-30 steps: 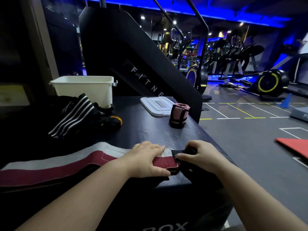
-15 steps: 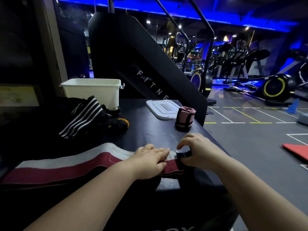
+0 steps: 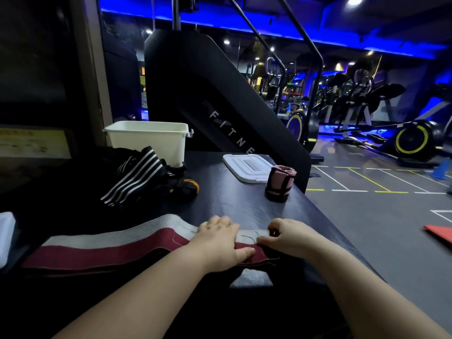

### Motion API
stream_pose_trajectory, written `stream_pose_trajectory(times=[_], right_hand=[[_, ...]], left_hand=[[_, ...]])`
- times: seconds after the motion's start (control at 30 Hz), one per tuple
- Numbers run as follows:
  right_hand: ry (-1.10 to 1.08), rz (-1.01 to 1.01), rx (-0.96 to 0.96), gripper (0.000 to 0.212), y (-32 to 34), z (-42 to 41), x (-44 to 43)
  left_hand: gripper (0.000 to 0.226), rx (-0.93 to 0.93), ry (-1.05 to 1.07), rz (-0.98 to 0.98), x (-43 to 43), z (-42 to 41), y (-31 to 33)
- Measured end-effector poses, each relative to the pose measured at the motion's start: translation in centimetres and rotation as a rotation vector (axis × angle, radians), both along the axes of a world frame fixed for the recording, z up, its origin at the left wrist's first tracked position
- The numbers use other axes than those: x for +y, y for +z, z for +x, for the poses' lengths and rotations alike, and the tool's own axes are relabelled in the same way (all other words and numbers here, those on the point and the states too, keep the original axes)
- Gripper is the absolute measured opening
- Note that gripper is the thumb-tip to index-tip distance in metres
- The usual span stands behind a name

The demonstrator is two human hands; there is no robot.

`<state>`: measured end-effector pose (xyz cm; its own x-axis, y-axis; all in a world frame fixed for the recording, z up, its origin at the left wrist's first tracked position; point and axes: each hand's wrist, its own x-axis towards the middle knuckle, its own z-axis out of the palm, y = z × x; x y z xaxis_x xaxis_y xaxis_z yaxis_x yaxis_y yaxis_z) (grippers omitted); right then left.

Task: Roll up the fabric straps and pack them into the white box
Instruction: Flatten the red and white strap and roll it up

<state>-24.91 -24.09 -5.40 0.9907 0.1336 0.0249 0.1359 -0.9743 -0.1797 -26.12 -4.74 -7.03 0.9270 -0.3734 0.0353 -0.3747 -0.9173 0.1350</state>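
A long maroon-and-white fabric strap [image 3: 105,248] lies flat along the near edge of the dark table [image 3: 227,201]. My left hand [image 3: 220,241] presses down on it near its right end. My right hand [image 3: 288,238] pinches that end, where it is folded over into the start of a roll. A pink strap, rolled up and bound with a black band [image 3: 280,183], stands upright further back on the right. The white box [image 3: 149,139] stands open at the back left, its inside hidden. A pile of black straps, one with white stripes [image 3: 137,178], lies in front of the box.
The white lid [image 3: 247,167] lies flat behind the pink roll. A black stair machine [image 3: 220,104] rises behind the table. The table's right edge drops to the gym floor [image 3: 381,216]. A white object [image 3: 6,236] shows at the far left edge.
My right hand has folded the strap's black end over toward my left hand. The camera has tilted up a little.
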Motion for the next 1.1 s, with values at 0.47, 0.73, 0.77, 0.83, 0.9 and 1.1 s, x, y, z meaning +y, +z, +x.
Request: stream_pose_trajectory(times=[0.47,0.73,0.77,0.83,0.9,1.1], right_hand=[[0.085,0.082,-0.073,0.030,1.3,-0.8,-1.5],[0.075,0.016,-0.178,0.032,2.0,-0.3,-3.3],[0.091,0.002,-0.186,0.035,1.9,-0.2,-3.5],[0.129,-0.051,-0.180,0.037,1.5,0.2,-3.5],[0.150,-0.136,-0.149,0.037,1.3,0.3,-3.3],[0.263,-0.492,-0.244,0.045,2.1,0.3,-1.5]], left_hand=[[0.047,0.051,0.080,-0.072,0.7,0.5,1.2],[0.065,-0.087,0.167,0.040,0.1,0.9,0.5],[0.064,-0.077,0.168,0.031,0.1,0.9,0.3],[0.061,-0.059,0.168,0.006,0.2,1.0,-0.1],[0.058,-0.049,0.165,-0.017,0.2,1.0,-0.3],[0.055,-0.048,0.158,-0.020,0.1,0.9,-0.1]])
